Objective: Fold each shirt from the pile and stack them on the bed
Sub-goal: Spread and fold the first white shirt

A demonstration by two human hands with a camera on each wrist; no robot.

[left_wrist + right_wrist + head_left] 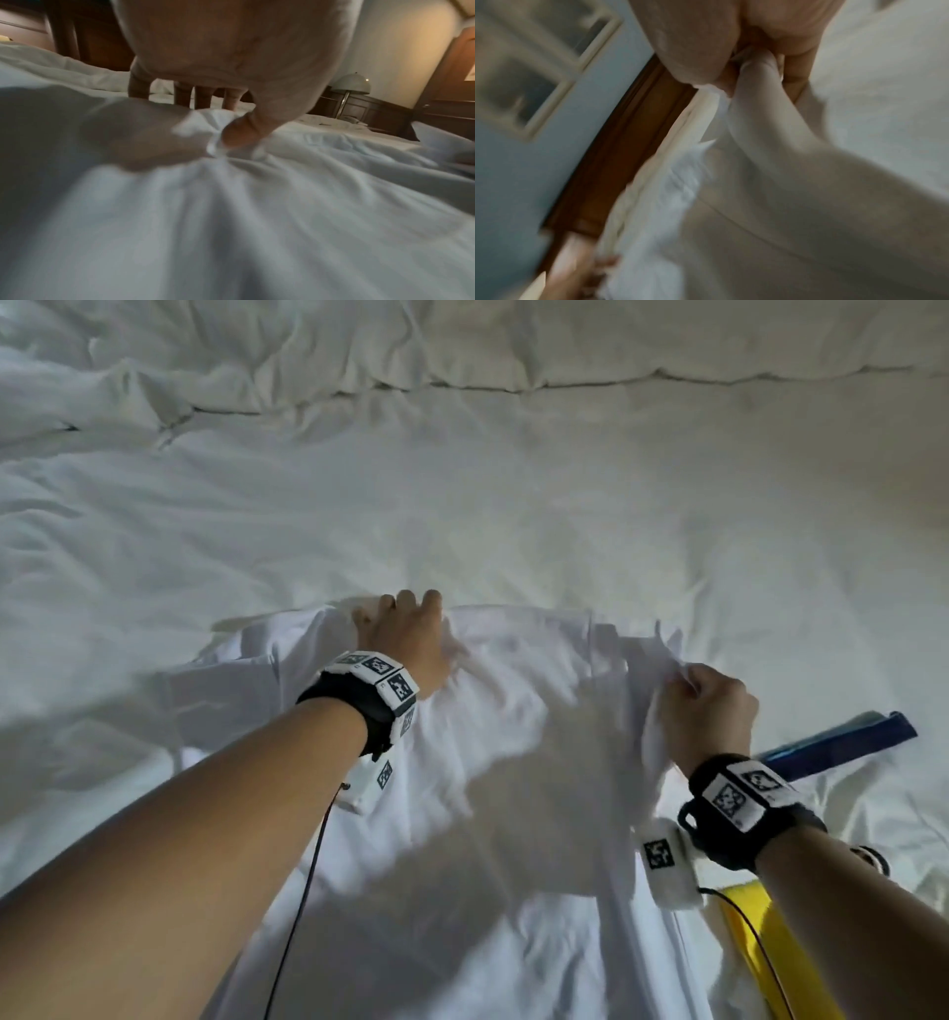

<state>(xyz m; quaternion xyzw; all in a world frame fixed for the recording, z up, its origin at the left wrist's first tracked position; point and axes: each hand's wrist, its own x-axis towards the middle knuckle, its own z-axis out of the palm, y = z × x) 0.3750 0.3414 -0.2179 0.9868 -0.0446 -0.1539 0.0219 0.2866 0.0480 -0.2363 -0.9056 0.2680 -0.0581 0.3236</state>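
I see the white shirt spread on the bed, its long axis running from me toward its far edge. My left hand pinches cloth at that far edge; my right hand grips a bunch at the right side, nearer to me, lifted a little
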